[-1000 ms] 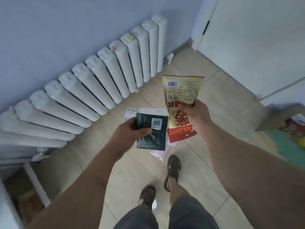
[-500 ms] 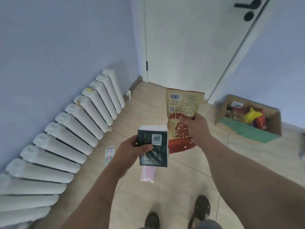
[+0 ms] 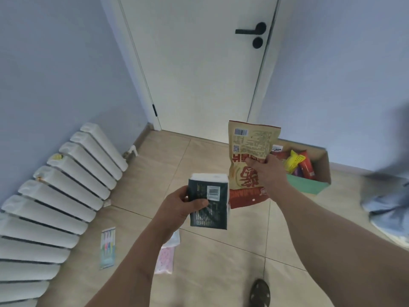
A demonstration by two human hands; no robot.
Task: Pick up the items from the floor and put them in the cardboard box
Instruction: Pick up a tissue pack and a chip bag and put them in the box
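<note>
My left hand (image 3: pixel 181 207) is shut on a dark green tissue pack (image 3: pixel 209 207) with a white barcode label. My right hand (image 3: pixel 265 171) grips a tan and red snack bag (image 3: pixel 250 151), held upright above the floor. The cardboard box (image 3: pixel 321 167) stands on the floor by the right wall, beyond my right hand, with several colourful packets inside and a green front flap. On the tiles below my left arm lie a pink dotted packet (image 3: pixel 164 260) and a long pack of coloured items (image 3: pixel 107 247).
A white radiator (image 3: pixel 66 189) runs along the left wall. A closed white door (image 3: pixel 199 69) with a black handle faces me. Another person's blurred leg and shoe (image 3: pixel 389 202) stand at the right. My sandalled foot (image 3: pixel 260 293) shows at the bottom.
The view has swung up and right, bringing the door and box closer into view. Both hands still hold their items, now nearer the box. A blurred leg has appeared at the right.
</note>
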